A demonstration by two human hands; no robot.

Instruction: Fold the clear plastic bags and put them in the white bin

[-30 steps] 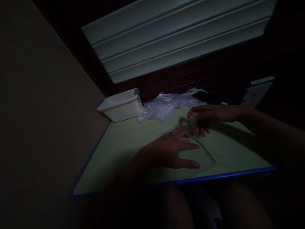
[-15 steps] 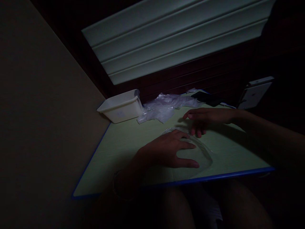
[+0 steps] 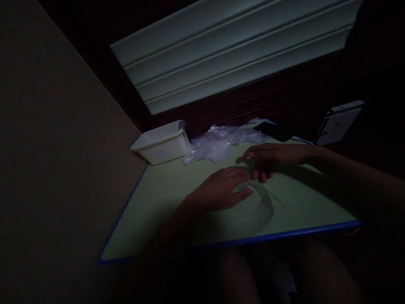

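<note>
A clear plastic bag (image 3: 265, 209) lies flat on the pale green tabletop (image 3: 303, 202), hard to make out in the dim light. My left hand (image 3: 221, 188) is over the bag's left part, palm down, with the thumb held away from the fingers. Whether it touches the bag I cannot tell. Just past the bag's far edge hovers my right hand (image 3: 270, 155), its fingers loosely bent and apart, with nothing seen in them. Behind both hands, a heap of crumpled clear plastic bags (image 3: 218, 143) rests near the table's far side.
At the back left stands a white plastic bin (image 3: 164, 145) by the wall. A dark flat object (image 3: 275, 131) lies at the back right. Further right, a pale tablet-like device (image 3: 338, 124) leans beyond the table. Blue trim (image 3: 284, 233) runs along the table's near edge.
My left hand has lifted and drawn back slightly to the left, its fingers now closer together. More of the clear bag shows, and its outline has shifted. My right hand is nearly still.
</note>
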